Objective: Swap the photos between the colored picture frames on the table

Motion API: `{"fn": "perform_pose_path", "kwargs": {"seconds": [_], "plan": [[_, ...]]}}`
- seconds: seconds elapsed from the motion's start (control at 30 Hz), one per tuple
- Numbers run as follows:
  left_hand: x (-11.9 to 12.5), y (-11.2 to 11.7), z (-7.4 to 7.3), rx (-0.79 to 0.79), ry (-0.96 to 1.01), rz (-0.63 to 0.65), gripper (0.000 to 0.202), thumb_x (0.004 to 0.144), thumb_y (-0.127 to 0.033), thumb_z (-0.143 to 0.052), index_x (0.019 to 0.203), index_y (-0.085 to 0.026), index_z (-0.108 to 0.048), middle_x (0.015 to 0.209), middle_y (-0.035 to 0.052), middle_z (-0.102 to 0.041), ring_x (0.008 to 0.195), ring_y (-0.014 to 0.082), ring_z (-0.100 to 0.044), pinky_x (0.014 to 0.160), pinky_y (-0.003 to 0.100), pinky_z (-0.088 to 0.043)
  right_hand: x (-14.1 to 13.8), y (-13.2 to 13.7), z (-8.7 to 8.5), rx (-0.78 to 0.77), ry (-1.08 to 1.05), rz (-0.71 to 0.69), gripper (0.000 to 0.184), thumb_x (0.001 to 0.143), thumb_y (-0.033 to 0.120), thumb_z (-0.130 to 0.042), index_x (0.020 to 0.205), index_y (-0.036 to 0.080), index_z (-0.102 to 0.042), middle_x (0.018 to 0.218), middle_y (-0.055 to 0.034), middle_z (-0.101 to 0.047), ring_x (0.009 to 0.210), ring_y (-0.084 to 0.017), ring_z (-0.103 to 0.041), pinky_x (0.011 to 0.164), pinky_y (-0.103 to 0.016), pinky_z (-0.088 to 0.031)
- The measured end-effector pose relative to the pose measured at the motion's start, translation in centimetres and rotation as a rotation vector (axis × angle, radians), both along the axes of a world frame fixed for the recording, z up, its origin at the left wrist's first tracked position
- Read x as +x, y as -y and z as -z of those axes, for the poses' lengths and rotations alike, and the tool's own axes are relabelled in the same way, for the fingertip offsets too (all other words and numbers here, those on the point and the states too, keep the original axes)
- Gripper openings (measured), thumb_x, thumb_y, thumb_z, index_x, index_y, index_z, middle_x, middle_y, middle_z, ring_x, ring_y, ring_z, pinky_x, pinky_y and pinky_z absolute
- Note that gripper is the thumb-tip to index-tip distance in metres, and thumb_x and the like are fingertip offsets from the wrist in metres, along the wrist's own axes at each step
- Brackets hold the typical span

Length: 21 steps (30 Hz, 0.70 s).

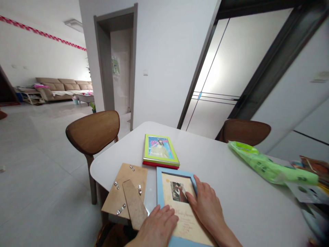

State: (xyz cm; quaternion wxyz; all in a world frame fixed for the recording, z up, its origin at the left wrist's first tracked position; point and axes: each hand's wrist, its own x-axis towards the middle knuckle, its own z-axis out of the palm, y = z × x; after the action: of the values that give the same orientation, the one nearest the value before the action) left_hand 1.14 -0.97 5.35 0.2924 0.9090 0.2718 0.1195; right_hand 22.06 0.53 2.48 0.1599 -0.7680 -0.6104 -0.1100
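A light blue picture frame (159, 185) lies flat on the white table (231, 192) in front of me, with a cream printed card (185, 216) bearing a small photo inside it. My left hand (158, 224) rests flat on the card's lower left, fingers stretched out. My right hand (207, 204) presses its fingertips on the card beside the photo, near the frame's right edge. Left of the frame lies the brown backing board (127, 192) with metal clips and its stand flap.
A green frame (160, 150) with a picture lies stacked on a red one behind the blue frame. A green plastic bag (269, 166) and printed papers (312, 185) lie at the right. Two brown wooden chairs (94, 132) stand at the table's far side.
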Motion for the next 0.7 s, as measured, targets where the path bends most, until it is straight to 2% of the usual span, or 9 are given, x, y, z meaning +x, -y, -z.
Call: {"fn": "perform_pose_path", "kwargs": {"seconds": [0.07,0.13,0.27,0.37,0.47,0.57,0.7], "plan": [[-2.3,-0.2,-0.1,0.026,0.024,-0.066,0.063,0.068,-0.038,-0.059,0.123,-0.016,-0.038,0.130,0.0151,-0.034,0.120,0.0278,-0.028,0.098,0.044,-0.023,-0.8,0.3,-0.4,0.016,-0.080,-0.081,0.041,0.077,0.034,-0.042,0.113,0.013,-0.047,0.102,-0.0127,-0.051,0.091,-0.025,-0.047,0.073,-0.036,-0.037],[-5.3,-0.6,0.3,0.079,-0.017,-0.227,0.069,0.063,-0.031,-0.063,0.125,-0.019,-0.034,0.134,0.0124,-0.027,0.122,0.0272,-0.023,0.099,0.046,-0.019,-2.6,0.8,-1.0,0.007,-0.175,-0.228,0.034,0.077,0.033,-0.042,0.104,0.016,-0.053,0.103,-0.0110,-0.053,0.093,-0.023,-0.047,0.077,-0.036,-0.036],[-11.1,-2.2,2.5,0.210,-0.150,-0.535,0.072,0.054,-0.015,-0.063,0.122,-0.014,-0.039,0.133,0.0152,-0.029,0.122,0.0305,-0.023,0.097,0.048,-0.022,-9.0,1.4,-2.3,-0.075,-0.304,-0.494,0.028,0.074,0.032,-0.047,0.099,0.021,-0.056,0.095,-0.0073,-0.058,0.090,-0.021,-0.047,0.082,-0.037,-0.031],[-13.4,-3.4,4.5,0.319,-0.068,-0.621,0.061,0.059,-0.008,-0.053,0.118,-0.016,-0.042,0.129,0.0106,-0.037,0.118,0.0245,-0.033,0.096,0.040,-0.031,-13.9,1.1,-2.5,-0.143,-0.309,-0.545,0.042,0.065,0.041,-0.056,0.103,0.022,-0.052,0.095,-0.0069,-0.055,0.089,-0.023,-0.045,0.079,-0.039,-0.032],[-13.9,-3.9,5.3,0.402,0.007,-0.644,0.052,0.063,-0.010,-0.052,0.113,-0.020,-0.048,0.122,0.0083,-0.047,0.110,0.0236,-0.044,0.091,0.038,-0.038,-16.4,0.7,-2.3,-0.178,-0.328,-0.542,0.045,0.057,0.032,-0.061,0.100,0.023,-0.052,0.097,-0.0070,-0.051,0.089,-0.024,-0.044,0.077,-0.038,-0.033],[-13.4,-3.2,4.4,0.445,0.066,-0.589,0.045,0.065,-0.018,-0.058,0.109,-0.021,-0.051,0.117,0.0098,-0.052,0.104,0.0254,-0.050,0.087,0.036,-0.042,-15.5,1.1,-2.8,-0.166,-0.453,-0.572,0.048,0.057,0.019,-0.056,0.104,0.022,-0.051,0.100,-0.0070,-0.048,0.091,-0.022,-0.044,0.079,-0.035,-0.035],[-10.6,-1.3,2.0,0.426,0.142,-0.411,0.044,0.069,-0.026,-0.061,0.111,-0.020,-0.050,0.117,0.0117,-0.052,0.105,0.0250,-0.050,0.088,0.034,-0.042,-9.9,3.4,-4.2,-0.195,-0.563,-0.592,0.052,0.053,0.016,-0.053,0.106,0.018,-0.053,0.103,-0.0093,-0.050,0.098,-0.022,-0.045,0.087,-0.035,-0.034]]}}
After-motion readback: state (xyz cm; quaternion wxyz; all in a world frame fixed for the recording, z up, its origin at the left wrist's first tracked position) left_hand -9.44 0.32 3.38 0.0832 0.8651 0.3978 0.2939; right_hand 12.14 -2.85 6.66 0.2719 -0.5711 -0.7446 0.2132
